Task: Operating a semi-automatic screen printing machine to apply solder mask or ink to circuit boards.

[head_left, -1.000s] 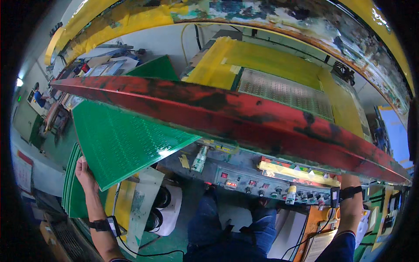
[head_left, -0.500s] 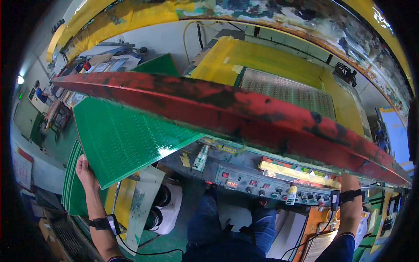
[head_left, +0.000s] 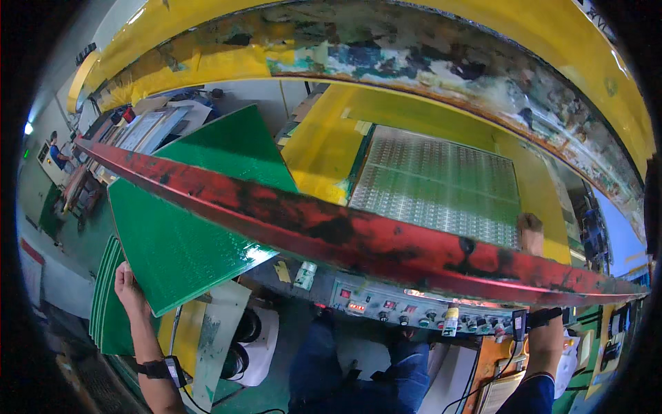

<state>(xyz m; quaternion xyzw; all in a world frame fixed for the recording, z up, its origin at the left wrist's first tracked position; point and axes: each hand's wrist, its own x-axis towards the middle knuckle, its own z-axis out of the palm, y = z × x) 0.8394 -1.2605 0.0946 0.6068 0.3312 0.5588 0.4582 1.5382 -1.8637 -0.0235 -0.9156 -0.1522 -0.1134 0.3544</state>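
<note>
My left hand (head_left: 129, 288) is closed around the near-left edge of a glossy green circuit-board panel (head_left: 172, 248), which is tilted below the red bar. Past the bar, a flat silvery-green patterned panel (head_left: 438, 181) lies on the yellow-covered bed (head_left: 324, 148). My right hand (head_left: 530, 232) reaches beneath the bar to that panel's right edge, its fingers curled. Whether they grip the edge cannot be made out. The long red bar (head_left: 331, 224), smeared with dark ink, crosses in front and hides part of my right forearm.
Another green panel (head_left: 238, 148) stands tilted behind the bar. Several green panels (head_left: 107, 303) stand in a stack at left. A control panel (head_left: 393, 307) with knobs runs along the machine's front. An ink-stained frame (head_left: 414, 65) arches overhead. A person (head_left: 58, 153) is far left.
My right hand has moved from the machine's front to the patterned panel's right edge. More of that panel and the rear green one shows past the bar. My left hand keeps its hold.
</note>
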